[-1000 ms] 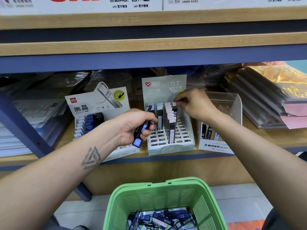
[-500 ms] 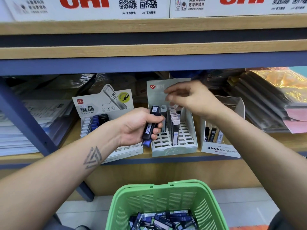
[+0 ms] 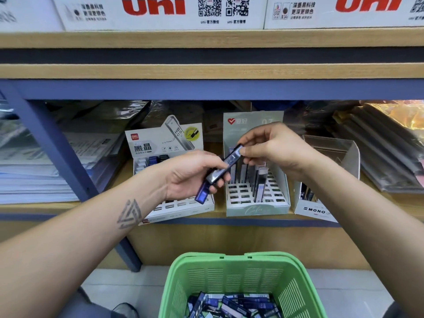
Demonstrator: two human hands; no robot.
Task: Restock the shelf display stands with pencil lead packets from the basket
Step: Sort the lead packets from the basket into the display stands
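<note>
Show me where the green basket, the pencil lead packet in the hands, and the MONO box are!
green basket [image 3: 231, 260], head view, on its back rim.
pencil lead packet [image 3: 218, 172], head view, on its clear middle between the two hands.
MONO box [image 3: 314, 211], head view, on its white front label.

Open air is lying in front of the shelf where I am holding both hands. The green stand [image 3: 257, 208] is offering bare front slots, with upright packets [image 3: 260, 187] blocking its back rows. The beam [image 3: 211, 88] is capping headroom overhead, and neighbouring stands are crowding both sides.
</note>
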